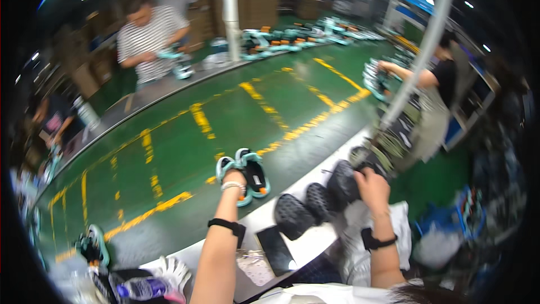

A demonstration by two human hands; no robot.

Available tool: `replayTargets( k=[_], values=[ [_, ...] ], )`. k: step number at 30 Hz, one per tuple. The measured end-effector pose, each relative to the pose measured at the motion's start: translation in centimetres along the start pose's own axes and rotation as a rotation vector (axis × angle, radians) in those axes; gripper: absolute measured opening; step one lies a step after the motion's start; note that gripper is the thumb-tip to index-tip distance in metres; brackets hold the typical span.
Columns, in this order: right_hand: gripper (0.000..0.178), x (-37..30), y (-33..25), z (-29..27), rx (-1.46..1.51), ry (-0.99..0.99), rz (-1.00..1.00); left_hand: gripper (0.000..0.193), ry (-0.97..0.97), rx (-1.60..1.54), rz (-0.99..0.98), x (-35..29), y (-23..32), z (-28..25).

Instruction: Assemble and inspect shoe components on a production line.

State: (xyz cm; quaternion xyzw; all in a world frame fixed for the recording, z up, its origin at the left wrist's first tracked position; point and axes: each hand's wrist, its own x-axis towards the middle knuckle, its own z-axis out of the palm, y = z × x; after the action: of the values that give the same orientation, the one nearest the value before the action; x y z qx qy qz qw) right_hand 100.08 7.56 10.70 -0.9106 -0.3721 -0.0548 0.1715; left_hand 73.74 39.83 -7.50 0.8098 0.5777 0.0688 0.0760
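A pair of teal-and-black sandals stands on the green conveyor belt (pixel 169 163) in front of me. My left hand (pixel 234 178) is closed at the left sandal (pixel 225 164), its fingers partly hidden by the straps. The right sandal (pixel 257 177) sits close beside it, its dark insole facing up. Over on the white ledge, my right hand (pixel 372 188) has its fingers curled on a dark shoe (pixel 371 160). Just left of that hand are several black shoes, among them one with a textured surface (pixel 293 215). Motion blur softens the finger details.
A phone-like dark panel (pixel 277 250), a white glove (pixel 174 273) and a purple-labelled bottle (pixel 140 289) lie near me. Another sandal (pixel 94 246) is at left. A pale pole (pixel 419 62) rises at right. Co-workers handle shoes across the belt and at right.
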Motion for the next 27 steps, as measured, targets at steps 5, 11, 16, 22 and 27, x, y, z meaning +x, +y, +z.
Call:
replayTargets(
  k=[5, 11, 16, 22, 27],
  values=[
    [0.046, 0.5, 3.4, 0.7, -0.028, -0.006, 0.006, 0.04, -0.043, 0.117, 0.117, 1.2, 3.3, 3.8],
    [0.05, -1.2, 2.8, 0.7, -0.157, -0.032, -0.039, 0.032, -0.229, 0.246, 0.239, -4.0, 5.2, -1.9],
    [0.053, -1.2, 2.1, 1.6, -0.18, -0.033, -0.057, 0.033, -0.36, 0.22, 0.183, -5.4, 3.7, -1.2],
    [0.06, -0.9, 3.8, 1.3, -0.186, -0.057, -0.022, 0.033, -0.376, 0.168, 0.199, -5.1, 5.3, -4.3],
    [0.057, -1.9, -0.9, 1.2, -0.116, -0.013, -0.174, 0.035, 0.043, 0.154, 0.033, -0.8, -8.7, -0.4]
  ],
)
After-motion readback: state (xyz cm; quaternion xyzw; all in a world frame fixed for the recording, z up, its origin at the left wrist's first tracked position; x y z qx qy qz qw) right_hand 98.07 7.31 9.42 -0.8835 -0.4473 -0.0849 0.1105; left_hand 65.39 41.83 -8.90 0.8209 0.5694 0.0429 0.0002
